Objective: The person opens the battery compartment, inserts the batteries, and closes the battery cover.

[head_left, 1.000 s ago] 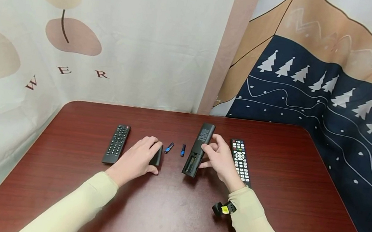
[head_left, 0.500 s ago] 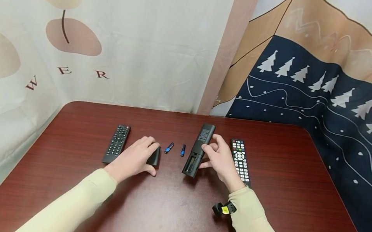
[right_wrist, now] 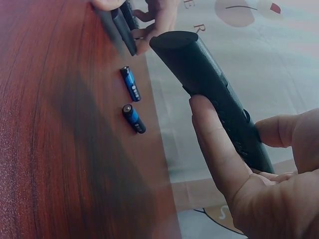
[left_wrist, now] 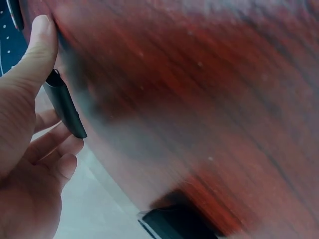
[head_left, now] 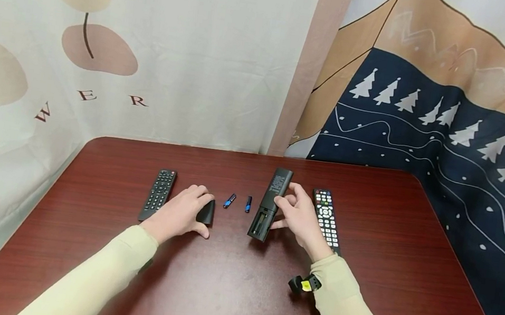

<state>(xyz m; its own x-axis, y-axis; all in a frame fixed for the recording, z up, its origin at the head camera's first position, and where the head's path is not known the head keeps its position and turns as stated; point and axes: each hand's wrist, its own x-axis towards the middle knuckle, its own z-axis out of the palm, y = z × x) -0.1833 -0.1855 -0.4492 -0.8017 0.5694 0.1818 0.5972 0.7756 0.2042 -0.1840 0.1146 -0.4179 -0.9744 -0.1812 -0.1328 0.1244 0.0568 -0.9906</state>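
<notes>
My right hand (head_left: 300, 218) grips a black remote control (head_left: 270, 202) by its side, thumb on one face and fingers behind. The remote is turned back side up and tilted, its battery compartment uncovered at the near end. My left hand (head_left: 182, 211) holds a small black battery cover (head_left: 206, 213) close to the tabletop; in the left wrist view the cover (left_wrist: 65, 107) shows between thumb and fingers. Two blue-and-black batteries, one slanted battery (head_left: 229, 201) and one straight battery (head_left: 248, 204), lie apart on the table between the hands.
A black remote (head_left: 159, 194) lies keys up left of my left hand. Another remote with white keys (head_left: 326, 216) lies beyond my right wrist, partly hidden by it. The brown table (head_left: 234, 299) meets hanging printed cloths (head_left: 197, 65) at its far edge.
My left hand has slid a little to the left with the battery cover, away from the batteries. The right hand and its remote have stayed nearly still.
</notes>
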